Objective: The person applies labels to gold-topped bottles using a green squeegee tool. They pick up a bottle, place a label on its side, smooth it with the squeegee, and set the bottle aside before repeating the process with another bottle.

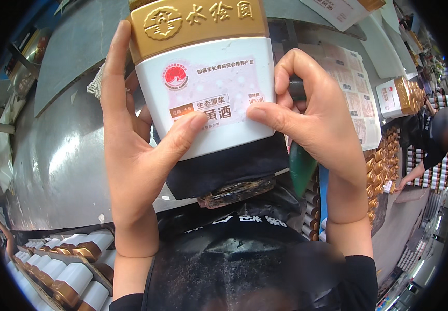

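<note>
A white bottle with a gold embossed upper part (203,28) is right in front of me, its broad face up. On the white face is a pale printed label (218,78) with a round red emblem. My left hand (141,140) grips the bottle's left side, the index finger stretched along the edge and the thumb pressing the label's lower part. From the right, my right hand (317,109) holds the other side, its fingers curled and its thumb on the label's lower right corner. A black cloth-covered block (229,166) lies beneath the bottle's lower end.
A grey metal table (63,171) spreads to the left. Label sheets (356,98) lie at right, beside another white-and-gold bottle (392,98). Crated bottles (73,274) fill the lower left. Several gold-topped bottles (384,166) stand at right, near a person's arm (415,173).
</note>
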`<state>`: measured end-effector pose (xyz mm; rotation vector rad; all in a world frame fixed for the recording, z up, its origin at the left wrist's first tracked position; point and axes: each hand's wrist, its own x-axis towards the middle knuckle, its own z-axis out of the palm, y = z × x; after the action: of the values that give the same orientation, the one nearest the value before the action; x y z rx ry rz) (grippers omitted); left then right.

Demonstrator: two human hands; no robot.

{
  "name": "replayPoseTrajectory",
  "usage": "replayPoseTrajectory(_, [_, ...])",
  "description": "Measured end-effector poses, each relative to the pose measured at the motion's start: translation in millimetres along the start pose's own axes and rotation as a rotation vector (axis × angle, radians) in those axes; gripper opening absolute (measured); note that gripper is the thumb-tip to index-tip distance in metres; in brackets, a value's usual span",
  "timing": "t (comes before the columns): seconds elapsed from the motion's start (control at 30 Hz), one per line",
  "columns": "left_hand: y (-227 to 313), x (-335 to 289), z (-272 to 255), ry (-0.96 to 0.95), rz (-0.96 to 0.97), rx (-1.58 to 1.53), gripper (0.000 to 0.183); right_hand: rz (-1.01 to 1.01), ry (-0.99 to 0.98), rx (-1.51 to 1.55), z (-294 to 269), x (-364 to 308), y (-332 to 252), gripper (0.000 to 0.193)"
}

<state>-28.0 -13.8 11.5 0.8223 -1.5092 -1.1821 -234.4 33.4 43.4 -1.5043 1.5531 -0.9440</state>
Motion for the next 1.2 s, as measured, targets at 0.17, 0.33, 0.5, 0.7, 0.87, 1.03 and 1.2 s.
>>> replayPoseTrajectory(0.17, [-2,2,-8,-0.054,0.037,-0.026,0.098,-0.041,-0.034,-0.037,-4,1,-1,0.032])
replayPoseTrajectory(0.33, [0,1,-5,-0.039,-0.008,-0.058,0.095,-0.100,0.014,0.050,1,-2,5,0.026])
replayPoseTrajectory(0.5, [-13,3,-29,-0.046,0.058,0.025,0.078,0.069,0.148,0.180,14,-34,-10,0.009])
replayPoseTrajectory(0.7, [-10,-3,-39,0.079,0.061,0.055,0.050,-0.179,-0.012,-0.070,60,-88,4,0.018])
replayPoseTrajectory(0.87, [-11,-11,-43,0.096,0.086,-0.007,0.042,-0.123,-0.069,0.105,63,-82,6,0.020])
replayPoseTrajectory(1.03, [-12,-15,-42,0.094,0.065,-0.023,0.040,0.080,-0.198,0.416,54,-77,-2,0.022])
replayPoseTrajectory(1.2, [-14,-16,-39,0.087,0.064,-0.021,0.039,0.156,-0.245,0.629,49,-76,-2,0.023])
